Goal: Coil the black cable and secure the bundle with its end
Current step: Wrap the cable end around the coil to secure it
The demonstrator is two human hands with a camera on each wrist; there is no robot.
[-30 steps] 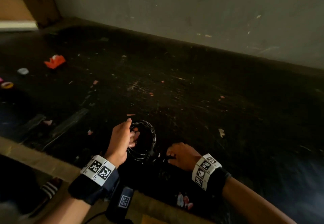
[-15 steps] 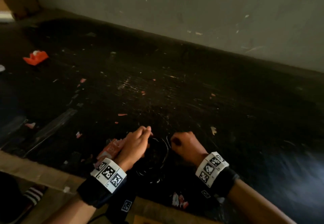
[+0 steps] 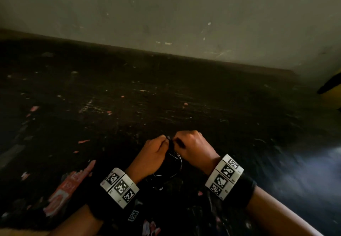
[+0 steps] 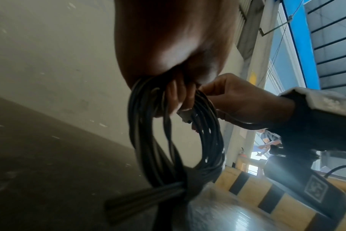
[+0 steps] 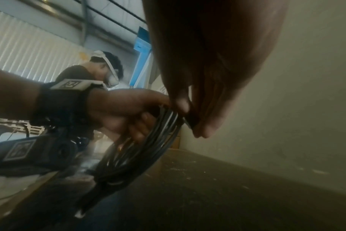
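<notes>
The black cable [image 3: 174, 163] is wound into a coil of several loops that hangs between my two hands above the dark surface. My left hand [image 3: 163, 144] grips the top of the coil [image 4: 168, 140], fingers curled round the loops. My right hand [image 3: 180, 140] is pressed up against it and pinches the cable's end [image 5: 191, 121] at the top of the coil [image 5: 140, 148]. A silver connector [image 4: 185, 116] shows just below my left fingers. Lower down, a dark band [image 4: 190, 184] crosses the loops. My palms hide the exact fingertip contact.
The dark, scuffed surface [image 3: 129, 106] is strewn with small scraps and ends at a grey wall [image 3: 166, 14]. A red-and-white wrapper [image 3: 62, 193] lies at the lower left. A yellow-and-black striped barrier [image 4: 267, 192] stands to the right. A person [image 4: 267, 140] is far off.
My right hand has left the surface and come up against my left hand at the coil's top. The coil, held upright a second ago, now hangs under both hands. The head view has shifted right.
</notes>
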